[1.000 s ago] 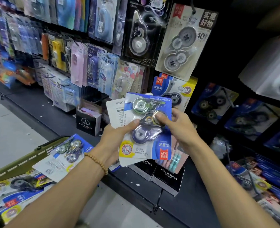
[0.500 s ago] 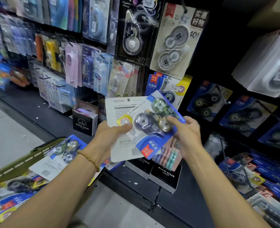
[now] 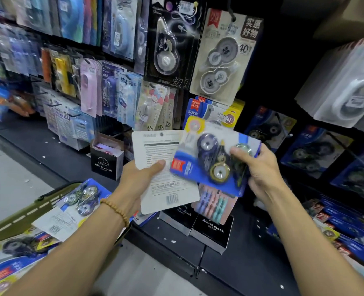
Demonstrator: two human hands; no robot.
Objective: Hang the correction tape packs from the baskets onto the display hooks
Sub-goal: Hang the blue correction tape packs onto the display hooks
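Now, display wall (image 3: 283, 86) far, green basket (image 3: 27, 212) near left with more packs. Left hand (image 3: 134, 184) clamps a white-backed pack (image 3: 166, 167); right hand (image 3: 262, 169) pinches the blue correction tape pack (image 3: 208, 159) tilted sideways. Risk: that one-edge grip slips, or the pack's hole misses the hook.

Blue pack (image 3: 215, 161); white pack back (image 3: 166, 167); green basket (image 3: 27, 214)

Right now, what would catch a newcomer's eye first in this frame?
Two hands at centre: the right hand grips a blue correction tape pack, tilted; the left hand holds a white-backed pack, print side up. Behind, display hooks crowded with stationery packs; a green basket of packs sits lower left.
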